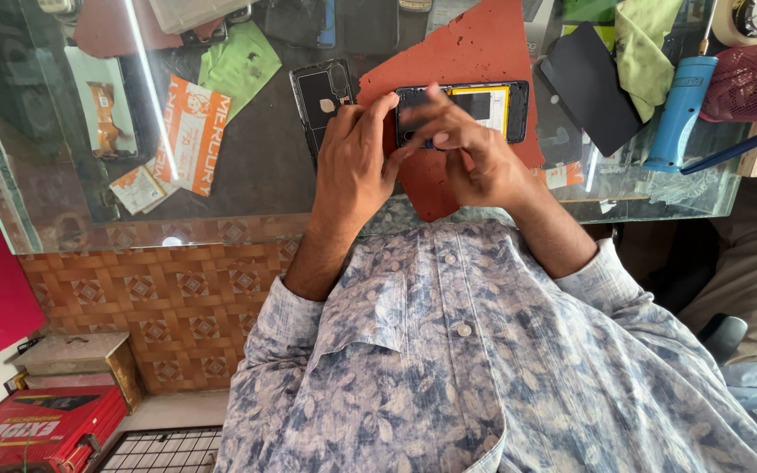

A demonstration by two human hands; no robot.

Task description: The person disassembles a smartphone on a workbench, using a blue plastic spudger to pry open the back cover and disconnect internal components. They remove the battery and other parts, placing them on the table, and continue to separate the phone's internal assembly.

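Note:
An opened phone (484, 107) with a yellow-edged battery lies on a red mat (475, 48) on the glass counter. My left hand (352, 166) rests on the phone's left end and steadies it. My right hand (475, 149) pinches a small blue-tipped tool over the phone's left part; the tool is mostly hidden by my fingers. A black back cover (321, 96) lies just left of the phone, partly under my left hand.
A dark flat panel (590, 83), a green cloth (650, 44), a blue cylindrical tool (681, 109) and a maroon mesh basket (751, 79) sit to the right. Under the glass (10, 188) lie orange packets (193, 131). Red boxes (41, 429) stand on the floor at left.

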